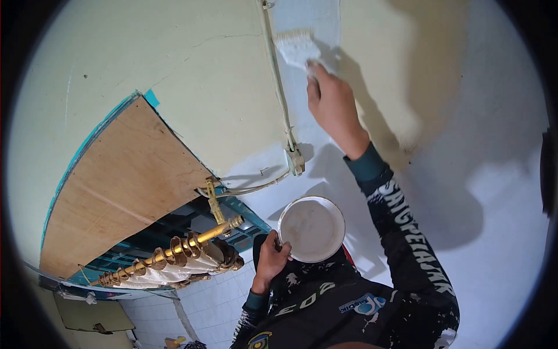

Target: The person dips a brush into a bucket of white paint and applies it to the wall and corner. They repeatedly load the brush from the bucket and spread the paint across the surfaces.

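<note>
Raised high against the wall, my right hand (337, 104) grips a wide paintbrush (296, 47) by its handle. The bristles lie on a strip of pale white-blue paint beside a vertical cable conduit (273, 70). Low at my chest, my left hand (272, 260) holds the rim of a round white paint bucket (312, 228). Whitish paint is visible inside the bucket, and its rim is smeared. A switch box (295, 161) sits on the wall between the two hands, with cables running off to the left.
Left of me is a window opening with a plywood panel (125, 180) and teal frame. A brass curtain rod (180, 251) with rings and a bunched curtain (174, 273) juts out there. Freshly painted wall (465, 267) spreads to the right; older cream wall (197, 70) lies upper left.
</note>
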The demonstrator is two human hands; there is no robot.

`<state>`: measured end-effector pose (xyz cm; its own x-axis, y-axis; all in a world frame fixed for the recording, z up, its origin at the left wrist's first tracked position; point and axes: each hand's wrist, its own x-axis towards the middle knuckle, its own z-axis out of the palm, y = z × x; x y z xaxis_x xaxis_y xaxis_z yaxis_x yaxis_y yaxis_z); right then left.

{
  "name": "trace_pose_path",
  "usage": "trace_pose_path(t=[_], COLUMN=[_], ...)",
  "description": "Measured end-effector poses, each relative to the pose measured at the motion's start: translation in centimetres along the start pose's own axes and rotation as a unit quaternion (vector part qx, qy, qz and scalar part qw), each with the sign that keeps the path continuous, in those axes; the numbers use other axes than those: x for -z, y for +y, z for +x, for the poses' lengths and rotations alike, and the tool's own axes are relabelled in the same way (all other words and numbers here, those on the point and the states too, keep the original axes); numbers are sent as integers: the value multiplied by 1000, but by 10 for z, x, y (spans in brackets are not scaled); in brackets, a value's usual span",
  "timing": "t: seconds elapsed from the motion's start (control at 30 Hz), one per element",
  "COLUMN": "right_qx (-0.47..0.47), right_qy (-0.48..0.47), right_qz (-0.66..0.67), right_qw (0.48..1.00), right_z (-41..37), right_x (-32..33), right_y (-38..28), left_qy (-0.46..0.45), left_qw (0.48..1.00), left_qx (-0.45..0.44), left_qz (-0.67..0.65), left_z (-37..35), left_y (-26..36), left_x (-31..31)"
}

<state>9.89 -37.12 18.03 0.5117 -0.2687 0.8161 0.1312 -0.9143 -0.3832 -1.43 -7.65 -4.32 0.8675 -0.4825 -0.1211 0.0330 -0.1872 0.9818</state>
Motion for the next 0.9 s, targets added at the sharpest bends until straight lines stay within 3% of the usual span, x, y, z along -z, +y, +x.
trace_pose_path(t=[0.1, 0.17, 0.37, 0.5, 0.73, 0.8, 0.9], right_qx=[4, -54, -136, -150, -150, -76, -58], right_qy=[-12, -100, -224, -215, -124, -104, -103], right_qz=[-26, -47, -14, -13, -8, 18, -3], right_qw=[1000, 992, 965, 965, 981, 991, 993], right_z=[-43, -73, -129, -106, -1, 23, 52], right_x=[-12, -13, 2, 1, 32, 45, 66], right_y=[14, 24, 72, 89, 64, 66, 58], left_qy=[5, 13, 12, 15, 10, 8, 2], left_qw=[1000, 999, 1000, 1000, 1000, 1000, 1000], left_qx=[1, 0, 2, -5, -7, -7, -7], left_qz=[-17, -34, -7, -9, -17, -12, -3], left_z=[-1, -3, -3, -4, -4, -2, 0], left_y=[2, 3, 0, -5, 2, 2, 0], left_x=[-1, -3, -1, 0, -3, -5, -5])
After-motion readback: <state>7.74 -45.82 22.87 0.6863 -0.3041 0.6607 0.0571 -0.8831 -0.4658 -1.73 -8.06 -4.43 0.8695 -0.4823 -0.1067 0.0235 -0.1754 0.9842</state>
